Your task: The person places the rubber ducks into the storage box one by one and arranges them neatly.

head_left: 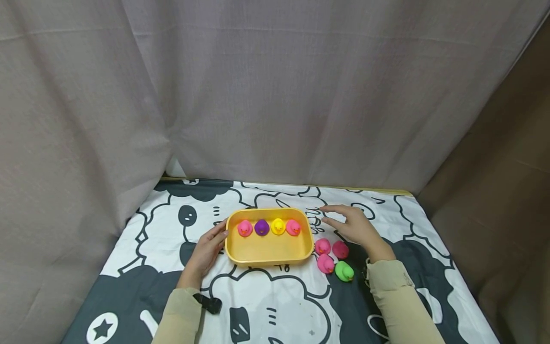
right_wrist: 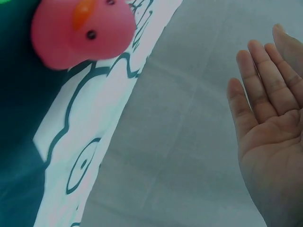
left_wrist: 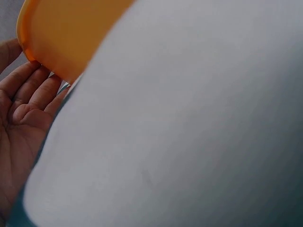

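A yellow tray (head_left: 269, 251) sits on the patterned cloth. Along its far side stand rubber ducks in a row: a pink duck (head_left: 245, 228), a purple duck (head_left: 261, 227), a yellow duck (head_left: 278, 226) and another pink duck (head_left: 293, 227). My left hand (head_left: 208, 248) is at the tray's left end, its fairly straight fingers touching the outer wall. To the right of the tray, my right hand (head_left: 354, 228) is held out with fingers extended and nothing in it. Beyond its fingertips, in the right wrist view, a pink duck (right_wrist: 83, 35) shows close up.
Three pink ducks (head_left: 325, 263) and a green duck (head_left: 344, 271) lie grouped on the cloth (head_left: 275, 296), between the tray and my right forearm. Grey curtains (head_left: 275, 95) hang behind the table and along its sides. A dark strap (head_left: 208, 303) sits at my left wrist.
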Motion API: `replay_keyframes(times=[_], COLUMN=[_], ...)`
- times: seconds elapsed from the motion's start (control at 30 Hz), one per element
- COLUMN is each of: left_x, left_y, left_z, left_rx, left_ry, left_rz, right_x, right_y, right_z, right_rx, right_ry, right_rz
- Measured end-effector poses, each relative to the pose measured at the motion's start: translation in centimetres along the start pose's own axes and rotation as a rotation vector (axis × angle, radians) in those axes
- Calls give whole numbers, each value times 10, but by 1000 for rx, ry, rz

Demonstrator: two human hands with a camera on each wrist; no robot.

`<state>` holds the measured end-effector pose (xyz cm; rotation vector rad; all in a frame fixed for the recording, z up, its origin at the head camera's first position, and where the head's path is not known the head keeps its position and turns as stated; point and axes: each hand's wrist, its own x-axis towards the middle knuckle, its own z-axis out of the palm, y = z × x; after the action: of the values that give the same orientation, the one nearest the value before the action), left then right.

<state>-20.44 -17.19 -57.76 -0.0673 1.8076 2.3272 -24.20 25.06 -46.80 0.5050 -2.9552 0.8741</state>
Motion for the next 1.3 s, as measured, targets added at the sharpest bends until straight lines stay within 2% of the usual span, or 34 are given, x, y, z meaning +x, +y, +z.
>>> replay_keyframes(times=[0.2, 0.4, 0.63, 0.97, 1.1, 1.3], left_x=[0, 1, 0, -1, 0, 0], left_y=[-1, -2, -1, -2, -3, -3], left_z=[0, -1, -1, -2, -1, -1], left_rx=[-13, -19, -29, -26, -26, -22], left_ry=[-6, -8, -40, -41, -36, -37], left_rz=[6, 7, 50, 43, 50, 56], right_x=[-11, -20, -28, -43, -47, -49], right_y=[8, 15, 18, 22, 23, 21], right_z=[-2, 0, 3, 11, 17, 25], right_rx=[32, 66, 113, 192, 186, 181], right_ry=[23, 40, 33, 52, 55, 50], right_rz=[50, 54, 96, 174, 181, 244])
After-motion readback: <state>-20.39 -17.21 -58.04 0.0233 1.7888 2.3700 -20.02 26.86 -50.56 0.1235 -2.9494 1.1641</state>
